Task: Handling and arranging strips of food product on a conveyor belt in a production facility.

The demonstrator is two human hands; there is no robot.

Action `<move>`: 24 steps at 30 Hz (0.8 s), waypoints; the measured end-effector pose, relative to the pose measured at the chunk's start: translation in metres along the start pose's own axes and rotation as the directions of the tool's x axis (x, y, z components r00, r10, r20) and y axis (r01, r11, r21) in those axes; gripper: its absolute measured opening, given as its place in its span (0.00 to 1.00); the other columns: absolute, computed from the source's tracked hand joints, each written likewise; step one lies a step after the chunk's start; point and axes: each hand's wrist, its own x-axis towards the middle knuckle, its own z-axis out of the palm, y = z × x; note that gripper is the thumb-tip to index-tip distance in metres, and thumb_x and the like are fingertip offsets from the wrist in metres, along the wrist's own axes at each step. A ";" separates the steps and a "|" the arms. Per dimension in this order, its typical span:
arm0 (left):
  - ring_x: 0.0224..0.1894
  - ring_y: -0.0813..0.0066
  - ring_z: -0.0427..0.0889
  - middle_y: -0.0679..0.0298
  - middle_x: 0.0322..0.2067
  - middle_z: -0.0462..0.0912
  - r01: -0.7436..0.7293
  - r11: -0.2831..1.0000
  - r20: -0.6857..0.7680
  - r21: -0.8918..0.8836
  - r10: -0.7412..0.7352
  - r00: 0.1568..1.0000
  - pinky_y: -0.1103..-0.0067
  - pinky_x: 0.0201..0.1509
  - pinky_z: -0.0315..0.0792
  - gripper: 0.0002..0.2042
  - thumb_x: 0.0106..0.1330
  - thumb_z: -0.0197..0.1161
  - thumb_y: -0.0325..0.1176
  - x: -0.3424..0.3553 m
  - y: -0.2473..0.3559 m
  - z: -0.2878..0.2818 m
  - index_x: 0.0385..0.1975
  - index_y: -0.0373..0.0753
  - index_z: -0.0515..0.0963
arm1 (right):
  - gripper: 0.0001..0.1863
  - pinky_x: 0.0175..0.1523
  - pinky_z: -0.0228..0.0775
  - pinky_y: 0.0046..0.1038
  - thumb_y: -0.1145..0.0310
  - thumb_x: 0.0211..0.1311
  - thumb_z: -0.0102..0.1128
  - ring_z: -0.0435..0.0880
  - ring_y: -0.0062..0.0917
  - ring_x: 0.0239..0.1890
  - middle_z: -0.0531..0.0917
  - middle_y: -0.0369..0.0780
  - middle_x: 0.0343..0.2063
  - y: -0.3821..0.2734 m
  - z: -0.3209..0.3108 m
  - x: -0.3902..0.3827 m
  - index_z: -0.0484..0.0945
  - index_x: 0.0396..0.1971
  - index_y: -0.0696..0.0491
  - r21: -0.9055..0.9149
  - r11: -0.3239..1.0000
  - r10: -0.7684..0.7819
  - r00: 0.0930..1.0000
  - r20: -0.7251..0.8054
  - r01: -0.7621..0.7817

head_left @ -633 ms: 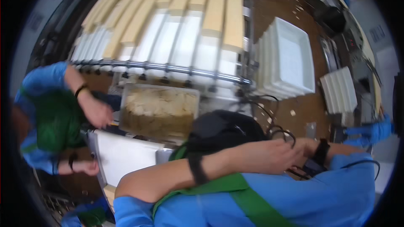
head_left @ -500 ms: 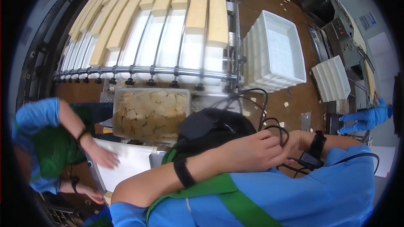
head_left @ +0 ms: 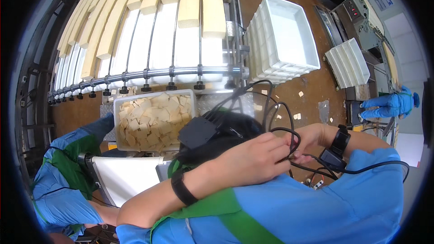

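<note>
My left hand (head_left: 262,158) and my right hand (head_left: 304,142) meet at right of centre, fingers closed on looped black cable (head_left: 266,101). Black straps circle both wrists, and a small black device (head_left: 329,158) sits by the right one. Beneath and beyond my hands lie a black bag (head_left: 244,131) and a flat black box (head_left: 196,133) with cables running from it. A white belt (head_left: 126,176) with a metal frame is left of my left forearm.
A rack (head_left: 203,70) of long pale blocks (head_left: 190,0) spans the back, above a bin of pale scraps (head_left: 153,122). White crates (head_left: 289,31) stand right, more (head_left: 348,63) beyond. A co-worker (head_left: 63,185) bends at left; a person in blue (head_left: 389,104) works far right.
The co-worker at left has bent lower and moved their arm down off the belt. My hands have shifted slightly left in view, still on the cable. The background has shifted left and down.
</note>
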 end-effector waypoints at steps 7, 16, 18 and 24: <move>0.35 0.72 0.72 0.64 0.29 0.70 0.011 0.999 0.011 -0.048 -0.010 1.000 0.78 0.42 0.65 0.10 0.52 0.55 0.28 0.000 -0.003 0.006 0.34 0.37 0.75 | 0.09 0.19 0.62 0.19 0.72 0.60 0.53 0.70 0.19 0.18 0.69 0.36 0.18 0.005 0.001 -0.004 0.67 0.38 0.57 -0.013 1.000 -0.018 0.996 -0.083 0.017; 0.38 0.69 0.71 0.63 0.31 0.71 0.060 0.993 0.170 0.102 -0.077 0.982 0.77 0.44 0.65 0.10 0.53 0.54 0.30 0.002 0.007 0.003 0.35 0.37 0.75 | 0.05 0.19 0.61 0.19 0.72 0.62 0.51 0.69 0.17 0.17 0.69 0.35 0.18 0.005 -0.002 -0.004 0.67 0.32 0.56 -0.019 1.000 0.005 0.994 -0.109 -0.007; 0.38 0.69 0.71 0.63 0.31 0.71 0.063 0.996 0.152 0.058 -0.071 0.986 0.77 0.44 0.65 0.10 0.54 0.53 0.30 0.004 0.006 0.006 0.34 0.37 0.75 | 0.05 0.19 0.60 0.19 0.71 0.62 0.51 0.69 0.17 0.17 0.68 0.34 0.17 0.007 -0.003 -0.006 0.68 0.31 0.56 -0.004 1.000 -0.022 0.992 -0.122 0.021; 0.40 0.68 0.71 0.61 0.32 0.71 0.093 0.985 0.170 -0.145 -0.068 0.983 0.77 0.45 0.65 0.09 0.54 0.53 0.30 -0.002 0.004 -0.002 0.34 0.35 0.74 | 0.07 0.17 0.57 0.16 0.68 0.63 0.51 0.68 0.15 0.15 0.68 0.33 0.16 0.006 -0.010 0.001 0.68 0.28 0.55 0.023 0.996 0.088 0.995 -0.039 -0.087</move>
